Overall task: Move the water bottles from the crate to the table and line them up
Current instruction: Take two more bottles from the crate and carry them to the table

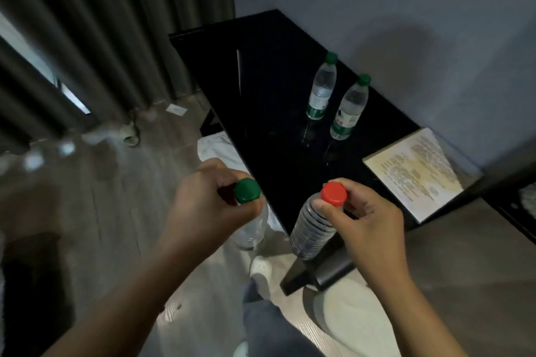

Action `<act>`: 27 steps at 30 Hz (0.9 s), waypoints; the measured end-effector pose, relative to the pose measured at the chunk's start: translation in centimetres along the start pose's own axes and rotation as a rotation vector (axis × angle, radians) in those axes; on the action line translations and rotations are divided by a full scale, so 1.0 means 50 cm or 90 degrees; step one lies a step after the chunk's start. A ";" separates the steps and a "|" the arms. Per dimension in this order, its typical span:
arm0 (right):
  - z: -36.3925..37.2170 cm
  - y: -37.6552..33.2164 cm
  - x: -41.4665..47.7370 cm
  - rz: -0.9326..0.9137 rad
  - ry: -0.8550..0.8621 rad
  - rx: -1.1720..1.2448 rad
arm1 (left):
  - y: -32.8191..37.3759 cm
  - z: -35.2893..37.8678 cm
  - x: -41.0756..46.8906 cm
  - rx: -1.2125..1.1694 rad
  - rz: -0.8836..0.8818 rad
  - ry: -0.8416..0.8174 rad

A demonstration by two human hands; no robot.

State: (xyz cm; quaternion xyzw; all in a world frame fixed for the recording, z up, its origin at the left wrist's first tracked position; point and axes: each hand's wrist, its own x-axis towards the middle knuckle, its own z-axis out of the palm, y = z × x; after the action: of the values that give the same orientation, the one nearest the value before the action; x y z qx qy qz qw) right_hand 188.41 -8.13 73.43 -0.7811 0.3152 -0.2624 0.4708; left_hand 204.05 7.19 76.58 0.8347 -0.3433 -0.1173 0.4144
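My left hand (203, 200) grips the neck of a clear bottle with a green cap (247, 190), held over the floor just left of the black table (269, 81). My right hand (362, 220) pinches the neck of a ribbed clear bottle with a red cap (311, 229), hanging at the table's near corner. Two green-capped water bottles, the farther one (321, 90) and the nearer one (349, 110), stand upright side by side on the table near the wall. The crate is not in view.
A printed card or menu (417, 174) lies on the table's right end. Grey curtains (87, 38) hang at the left. White cloth (214, 145) lies on the floor beside the table. My leg and a white shoe (261, 269) show below the bottles.
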 end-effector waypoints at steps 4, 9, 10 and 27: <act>0.044 0.022 0.119 0.021 0.021 0.017 | -0.028 0.006 0.141 0.005 0.030 -0.003; 0.074 0.029 0.274 0.022 0.031 0.018 | -0.042 0.019 0.323 0.055 0.047 -0.035; 0.078 0.028 0.303 0.024 0.037 0.019 | -0.044 0.022 0.356 0.051 0.046 -0.037; 0.155 0.075 0.587 0.163 0.198 -0.115 | -0.094 0.101 0.819 -0.036 0.140 -0.249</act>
State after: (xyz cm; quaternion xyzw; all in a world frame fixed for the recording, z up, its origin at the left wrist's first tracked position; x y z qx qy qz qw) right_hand 212.43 -26.76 70.14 -0.7240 0.5028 -0.2882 0.3741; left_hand 234.05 -21.37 73.40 0.7417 -0.5026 -0.2406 0.3733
